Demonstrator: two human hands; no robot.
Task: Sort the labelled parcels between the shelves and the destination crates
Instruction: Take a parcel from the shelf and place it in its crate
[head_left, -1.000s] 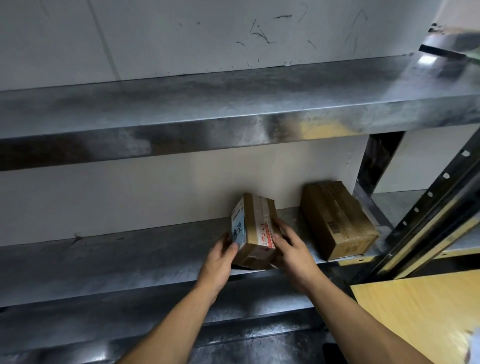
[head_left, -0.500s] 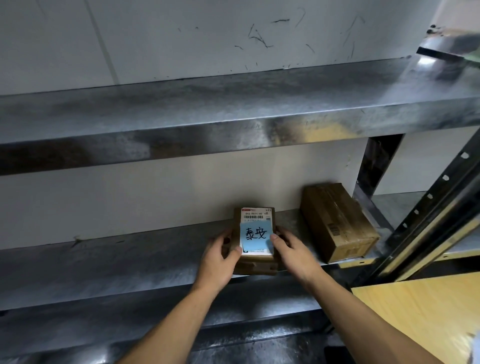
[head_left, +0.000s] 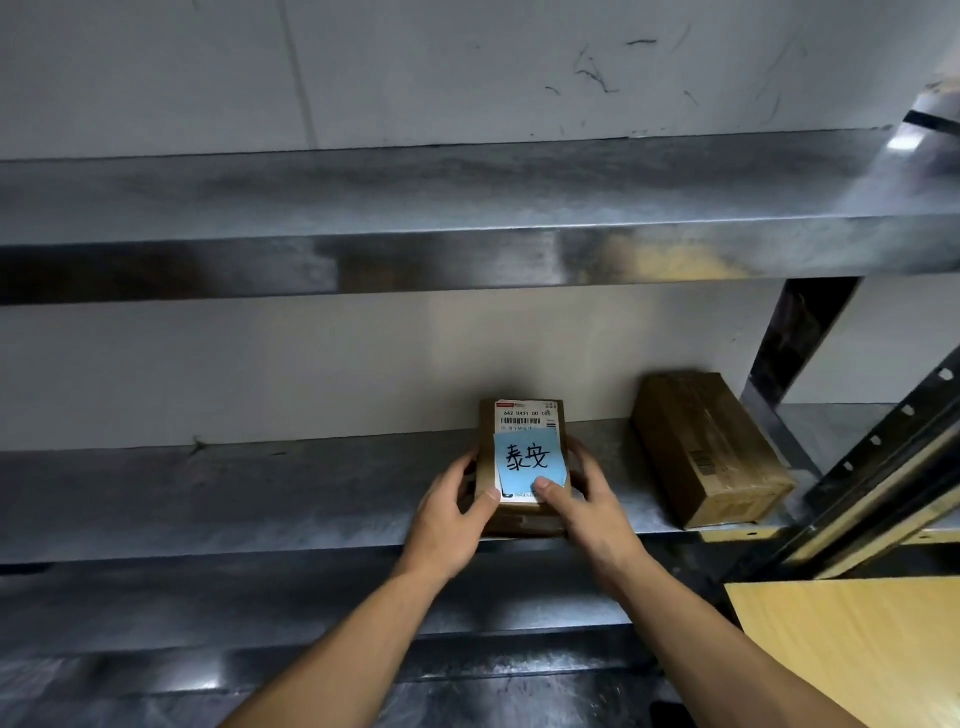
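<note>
Low at the centre of the frame, at the front edge of the lower shelf (head_left: 260, 499), the small parcel (head_left: 527, 519) is sitting between both hands, label face up. The likeliest trouble is lying with the blue note (head_left: 530, 457): it is looking only lightly stuck over the white shipping label (head_left: 524, 415), and a thumb dragging across it could be peeling it off, leaving the parcel without a readable destination. With the box so near the lip, a loosening squeeze could also be letting it drop off the front. The larger parcel (head_left: 711, 452) at right is standing apart, so a knock seems unlikely.

The left hand (head_left: 452, 514) is curling round the box's left side, thumb lying on the top face near its lower left corner. The right hand (head_left: 592, 509) is wrapping the right side, its thumb pressing on the note's lower edge. Both are grasping the parcel, neither lying slack.
</note>
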